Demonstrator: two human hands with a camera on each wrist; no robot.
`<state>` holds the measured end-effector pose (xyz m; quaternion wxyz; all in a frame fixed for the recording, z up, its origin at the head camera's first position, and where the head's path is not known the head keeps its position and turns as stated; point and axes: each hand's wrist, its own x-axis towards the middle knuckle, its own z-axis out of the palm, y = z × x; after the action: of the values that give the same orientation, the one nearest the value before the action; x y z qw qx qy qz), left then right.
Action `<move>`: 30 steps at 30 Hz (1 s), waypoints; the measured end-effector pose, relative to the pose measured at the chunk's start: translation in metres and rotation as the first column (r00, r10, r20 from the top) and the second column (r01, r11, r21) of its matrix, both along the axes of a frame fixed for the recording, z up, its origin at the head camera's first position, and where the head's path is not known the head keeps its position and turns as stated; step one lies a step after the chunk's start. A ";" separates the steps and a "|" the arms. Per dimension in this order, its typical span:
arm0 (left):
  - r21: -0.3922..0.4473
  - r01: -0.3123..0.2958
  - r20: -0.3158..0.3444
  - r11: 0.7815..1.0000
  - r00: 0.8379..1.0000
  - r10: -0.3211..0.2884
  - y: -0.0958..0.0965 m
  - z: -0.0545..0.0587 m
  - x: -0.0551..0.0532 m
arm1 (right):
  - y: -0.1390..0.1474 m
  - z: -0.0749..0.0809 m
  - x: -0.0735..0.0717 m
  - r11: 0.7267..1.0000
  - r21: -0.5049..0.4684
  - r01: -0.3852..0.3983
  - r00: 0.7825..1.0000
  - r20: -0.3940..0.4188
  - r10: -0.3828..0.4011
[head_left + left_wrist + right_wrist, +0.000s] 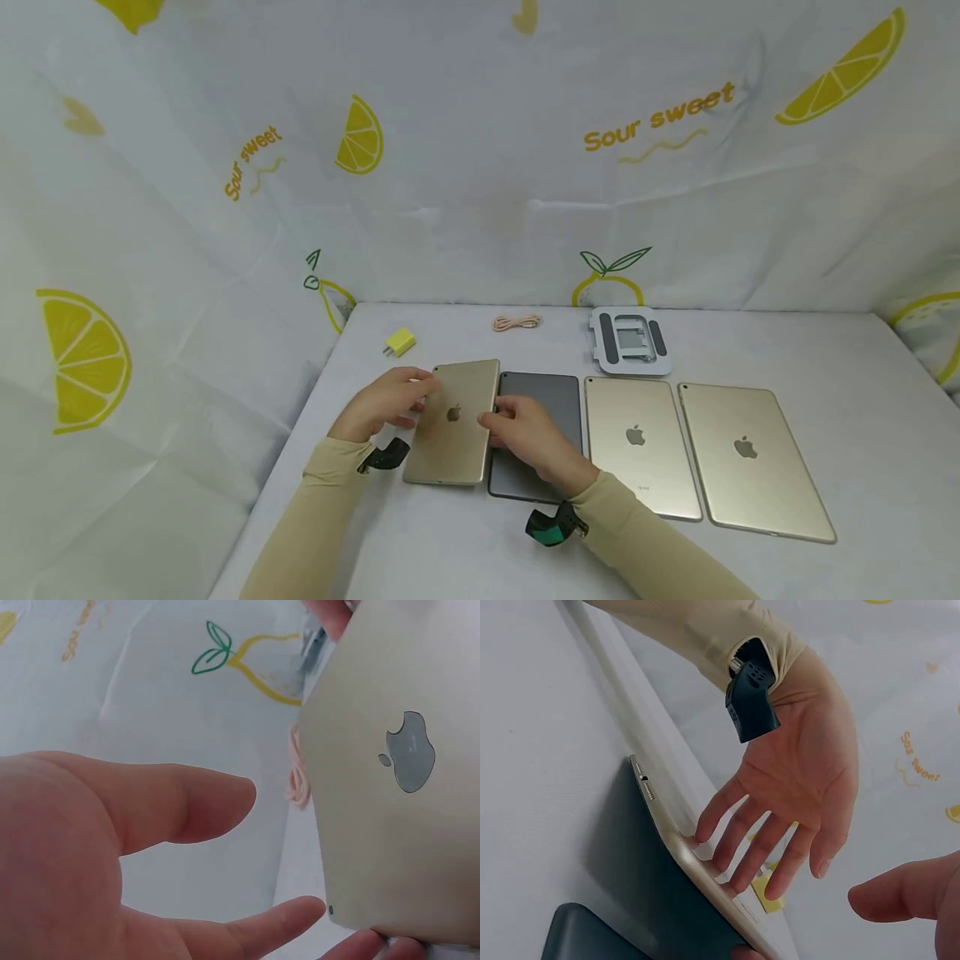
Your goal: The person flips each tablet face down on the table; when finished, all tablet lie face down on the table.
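A gold tablet is tilted with its logo side up, its dark screen side facing down. My right hand holds it by the right edge, the thumb over the back and the other fingers partly hidden. Along the opposite edge, the fingers of my left hand extend to touch it near the camera corner. In the left wrist view, the left thumb stands apart from the tablet. A dark grey tablet lies on the table beneath my right hand, partly covered by it.
Two more gold tablets, a nearer one and an outer one, lie face down to the right. Behind them are a grey folding stand, a coiled pink cable and a yellow charger plug. A printed white curtain rises behind the table.
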<state>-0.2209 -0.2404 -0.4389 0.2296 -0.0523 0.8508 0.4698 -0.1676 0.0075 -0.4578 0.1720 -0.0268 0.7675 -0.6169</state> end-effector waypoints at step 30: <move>-0.065 -0.019 -0.004 0.998 1.000 0.019 -0.007 0.005 0.001 | -0.001 0.004 0.006 0.992 0.115 -0.058 0.998 -0.013 0.060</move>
<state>-0.2198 -0.2478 -0.4336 0.2219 -0.0670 0.8655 0.4441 -0.1620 0.0064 -0.4539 0.1852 -0.0445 0.8019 -0.5663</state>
